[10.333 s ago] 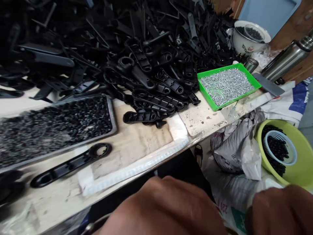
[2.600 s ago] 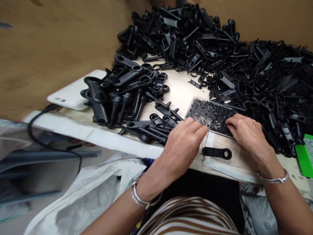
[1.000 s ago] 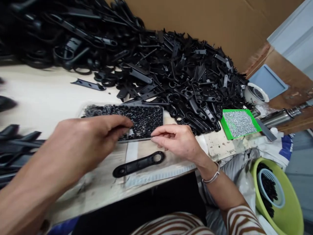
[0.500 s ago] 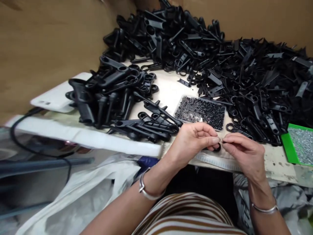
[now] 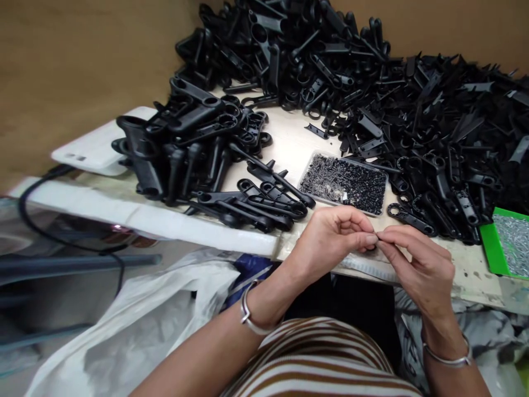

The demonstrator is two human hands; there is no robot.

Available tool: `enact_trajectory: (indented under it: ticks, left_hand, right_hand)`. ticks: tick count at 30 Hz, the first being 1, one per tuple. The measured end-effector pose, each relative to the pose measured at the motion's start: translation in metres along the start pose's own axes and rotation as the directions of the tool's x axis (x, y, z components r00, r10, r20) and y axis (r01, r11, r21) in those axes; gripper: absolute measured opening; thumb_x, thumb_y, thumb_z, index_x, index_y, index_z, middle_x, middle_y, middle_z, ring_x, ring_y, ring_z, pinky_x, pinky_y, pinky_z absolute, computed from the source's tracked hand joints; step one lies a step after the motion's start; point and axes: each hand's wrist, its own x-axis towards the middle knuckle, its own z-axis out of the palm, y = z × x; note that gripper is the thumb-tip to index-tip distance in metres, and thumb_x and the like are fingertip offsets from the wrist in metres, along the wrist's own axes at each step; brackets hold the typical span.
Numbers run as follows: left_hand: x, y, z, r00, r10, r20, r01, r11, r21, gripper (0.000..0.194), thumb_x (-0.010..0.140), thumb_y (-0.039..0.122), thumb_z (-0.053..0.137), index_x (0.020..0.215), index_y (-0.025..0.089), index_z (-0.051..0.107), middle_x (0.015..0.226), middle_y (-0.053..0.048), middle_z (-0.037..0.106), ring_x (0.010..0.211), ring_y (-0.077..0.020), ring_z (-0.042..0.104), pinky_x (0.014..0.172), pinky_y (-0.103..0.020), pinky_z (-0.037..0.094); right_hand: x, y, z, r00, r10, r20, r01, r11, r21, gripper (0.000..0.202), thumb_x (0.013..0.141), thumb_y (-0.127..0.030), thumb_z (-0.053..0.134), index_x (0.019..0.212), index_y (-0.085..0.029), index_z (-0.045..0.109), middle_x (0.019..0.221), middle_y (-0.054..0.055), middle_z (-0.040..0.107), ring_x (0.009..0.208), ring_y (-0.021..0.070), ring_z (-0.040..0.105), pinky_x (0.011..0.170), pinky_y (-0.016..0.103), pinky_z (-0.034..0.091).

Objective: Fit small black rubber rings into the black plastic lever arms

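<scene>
Two trays (image 5: 494, 251), two bracelets (image 5: 244, 311), black parts (image 5: 442, 182) too many to count

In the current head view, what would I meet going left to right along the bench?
Flat white rectangular case, nearer heap of long black plastic handles, bare left hand, bare right hand, shallow bright-green plastic tray holding small silver metal pins.

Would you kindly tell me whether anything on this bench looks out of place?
One small thing: a white scrap sits in the clear tray among small black pieces, near the front edge; its colour sets it apart. I cannot tell what it is. No clear damage stands out.
</scene>
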Motion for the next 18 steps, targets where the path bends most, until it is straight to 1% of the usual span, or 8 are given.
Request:
enact_trajectory:
  ticks: [2, 6, 8, 11, 14, 16, 18]
  left_hand:
    - [0.0, -0.001, 0.0, 1.0, 0.013, -0.004, -0.013, 1.0, 0.017, 0.014, 0.063, 0.018, 0.079, 0.068, 0.012, 0.067, 0.061, 0.0, 0.068, 0.058, -0.0109, 0.065, 0.061, -0.021, 0.056]
    - [-0.001, -0.003, 0.001, 0.999, 0.048, -0.015, -0.047, 0.996, 0.082, 0.013, 0.063, 0.018, 0.08, 0.067, 0.013, 0.068, 0.062, -0.001, 0.069, 0.058, -0.0115, 0.065, 0.06, -0.021, 0.056]
    - [-0.002, -0.003, 0.001, 0.996, 0.08, -0.04, -0.075, 0.989, 0.126, 0.012, 0.062, 0.017, 0.08, 0.066, 0.013, 0.069, 0.061, -0.001, 0.069, 0.057, -0.0117, 0.065, 0.058, -0.02, 0.056]
    - [-0.005, -0.004, 0.001, 0.987, 0.132, -0.093, -0.114, 0.977, 0.18, 0.009, 0.063, 0.016, 0.079, 0.064, 0.015, 0.07, 0.061, 0.0, 0.07, 0.056, -0.0121, 0.066, 0.056, -0.019, 0.056]
    - [-0.007, -0.007, 0.002, 0.977, 0.176, -0.125, -0.143, 0.962, 0.234, 0.007, 0.065, 0.017, 0.079, 0.066, 0.02, 0.072, 0.066, 0.0, 0.072, 0.059, -0.015, 0.069, 0.059, -0.022, 0.06]
    - [-0.009, -0.009, 0.003, 0.969, 0.208, -0.134, -0.166, 0.949, 0.268, 0.008, 0.065, 0.02, 0.079, 0.065, 0.024, 0.073, 0.067, 0.001, 0.073, 0.059, -0.0167, 0.07, 0.059, -0.024, 0.062]
    - [-0.01, -0.011, 0.003, 0.955, 0.262, -0.137, -0.211, 0.929, 0.303, 0.009, 0.066, 0.022, 0.08, 0.065, 0.027, 0.073, 0.066, 0.003, 0.072, 0.058, -0.0164, 0.07, 0.057, -0.024, 0.063]
  right_hand:
    - [-0.001, 0.001, 0.0, 1.0, -0.004, -0.011, 0.004, 1.0, 0.008, 0.018, 0.085, -0.012, 0.065, 0.097, -0.025, 0.069, 0.09, 0.003, 0.073, 0.081, 0.0177, 0.069, 0.076, 0.033, 0.058]
    - [-0.003, -0.001, 0.0, 0.999, 0.032, -0.044, -0.033, 0.999, -0.024, 0.014, 0.084, -0.012, 0.066, 0.093, -0.023, 0.068, 0.086, 0.003, 0.072, 0.077, 0.0159, 0.068, 0.072, 0.028, 0.057]
    - [-0.005, -0.006, 0.0, 0.999, 0.034, -0.033, -0.035, 0.999, -0.041, 0.012, 0.086, -0.012, 0.065, 0.091, -0.022, 0.068, 0.084, 0.002, 0.073, 0.075, 0.0153, 0.069, 0.072, 0.027, 0.057]
    - [-0.006, -0.015, 0.0, 0.999, 0.041, -0.022, -0.042, 0.998, -0.052, 0.013, 0.089, -0.014, 0.06, 0.096, -0.022, 0.068, 0.087, 0.003, 0.074, 0.079, 0.0156, 0.07, 0.078, 0.029, 0.058]
    - [-0.006, -0.022, 0.0, 0.993, 0.121, 0.007, -0.12, 0.991, -0.058, 0.017, 0.093, -0.019, 0.053, 0.1, -0.026, 0.067, 0.091, 0.0, 0.074, 0.083, 0.0154, 0.07, 0.08, 0.029, 0.06]
    - [-0.005, -0.026, 0.0, 0.985, 0.169, 0.016, -0.167, 0.983, -0.071, 0.018, 0.095, -0.022, 0.049, 0.098, -0.029, 0.066, 0.091, -0.002, 0.074, 0.083, 0.0151, 0.071, 0.079, 0.029, 0.061]
    - [-0.004, -0.027, -0.001, 0.982, 0.19, 0.024, -0.187, 0.978, -0.09, 0.019, 0.095, -0.022, 0.048, 0.096, -0.03, 0.066, 0.089, -0.002, 0.074, 0.083, 0.0154, 0.071, 0.079, 0.028, 0.061]
